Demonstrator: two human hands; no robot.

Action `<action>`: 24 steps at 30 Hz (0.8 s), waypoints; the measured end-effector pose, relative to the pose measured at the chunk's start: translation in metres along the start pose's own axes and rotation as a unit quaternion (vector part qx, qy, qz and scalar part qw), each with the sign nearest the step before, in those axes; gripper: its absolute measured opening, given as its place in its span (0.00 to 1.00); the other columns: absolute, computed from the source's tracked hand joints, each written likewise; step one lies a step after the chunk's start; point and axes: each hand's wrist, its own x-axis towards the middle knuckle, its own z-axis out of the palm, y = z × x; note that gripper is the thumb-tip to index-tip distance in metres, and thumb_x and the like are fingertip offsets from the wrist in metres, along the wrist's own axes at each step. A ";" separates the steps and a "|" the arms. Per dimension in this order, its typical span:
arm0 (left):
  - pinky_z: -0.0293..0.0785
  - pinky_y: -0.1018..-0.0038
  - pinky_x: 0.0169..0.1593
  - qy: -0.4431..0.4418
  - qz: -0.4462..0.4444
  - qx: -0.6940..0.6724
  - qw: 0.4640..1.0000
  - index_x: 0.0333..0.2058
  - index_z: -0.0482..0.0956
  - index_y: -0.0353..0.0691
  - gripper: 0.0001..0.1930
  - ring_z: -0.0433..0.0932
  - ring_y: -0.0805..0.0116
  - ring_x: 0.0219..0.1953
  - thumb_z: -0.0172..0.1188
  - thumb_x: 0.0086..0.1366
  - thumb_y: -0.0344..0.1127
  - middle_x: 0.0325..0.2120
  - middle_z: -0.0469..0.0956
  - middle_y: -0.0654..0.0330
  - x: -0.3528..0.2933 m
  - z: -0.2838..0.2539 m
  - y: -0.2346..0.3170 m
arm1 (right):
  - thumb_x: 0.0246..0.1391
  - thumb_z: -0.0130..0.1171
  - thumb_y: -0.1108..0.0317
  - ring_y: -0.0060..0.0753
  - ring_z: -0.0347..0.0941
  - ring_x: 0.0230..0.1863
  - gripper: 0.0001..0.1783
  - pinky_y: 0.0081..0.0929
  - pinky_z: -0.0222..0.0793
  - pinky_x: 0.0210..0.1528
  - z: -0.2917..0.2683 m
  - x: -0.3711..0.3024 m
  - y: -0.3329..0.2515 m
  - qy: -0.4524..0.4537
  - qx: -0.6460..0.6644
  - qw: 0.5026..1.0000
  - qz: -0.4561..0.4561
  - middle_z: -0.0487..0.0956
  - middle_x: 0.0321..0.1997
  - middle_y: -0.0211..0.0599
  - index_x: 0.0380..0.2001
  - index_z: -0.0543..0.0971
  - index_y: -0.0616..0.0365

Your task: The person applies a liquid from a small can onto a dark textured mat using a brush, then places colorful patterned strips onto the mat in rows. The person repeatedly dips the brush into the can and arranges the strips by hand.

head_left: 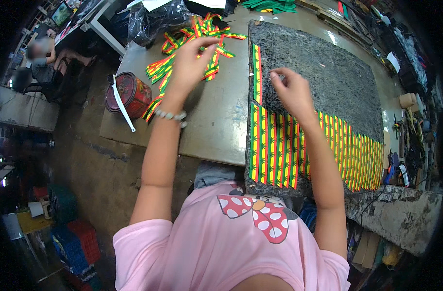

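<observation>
My left hand is over a loose pile of red, yellow and green strips. Its index finger and thumb are apart, and no strip shows between them. Above the black board hovers my right hand, fingers loosely bent, thumb apart, nothing visible in it. Just left of that hand, a single strip lies along the board's left edge. Below it, a row of strips with dark leaf-like prints lies side by side across the board's near part, partly hidden by my right forearm.
A round red tin with a white-handled tool across it stands at the table's left edge. Behind the pile sits a black plastic bag. Green strips lie at the far edge. A person sits far left.
</observation>
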 end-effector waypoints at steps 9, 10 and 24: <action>0.70 0.63 0.51 -0.086 -0.034 0.298 0.950 0.39 0.83 0.38 0.16 0.73 0.57 0.46 0.64 0.57 0.42 0.40 0.76 0.53 -0.042 -0.006 -0.023 | 0.56 0.57 0.57 0.35 0.73 0.23 0.17 0.32 0.68 0.30 -0.007 0.005 0.001 -0.028 0.044 0.998 -0.031 0.77 0.22 0.43 0.37 0.81 0.63; 0.70 0.64 0.51 -0.096 -0.050 0.301 0.947 0.39 0.83 0.37 0.15 0.74 0.56 0.45 0.64 0.57 0.41 0.39 0.76 0.53 -0.039 -0.003 -0.026 | 0.56 0.57 0.57 0.34 0.73 0.23 0.17 0.32 0.68 0.30 -0.006 0.005 0.004 -0.032 0.046 0.997 -0.048 0.77 0.22 0.43 0.37 0.81 0.63; 0.64 0.84 0.27 -0.107 -0.053 -0.121 0.985 0.37 0.79 0.32 0.16 0.71 0.84 0.25 0.67 0.58 0.40 0.25 0.78 0.65 0.047 0.023 0.068 | 0.58 0.59 0.62 0.26 0.78 0.32 0.31 0.24 0.76 0.39 0.005 0.016 -0.045 0.008 0.416 0.895 -0.162 0.79 0.37 0.39 0.59 0.64 0.71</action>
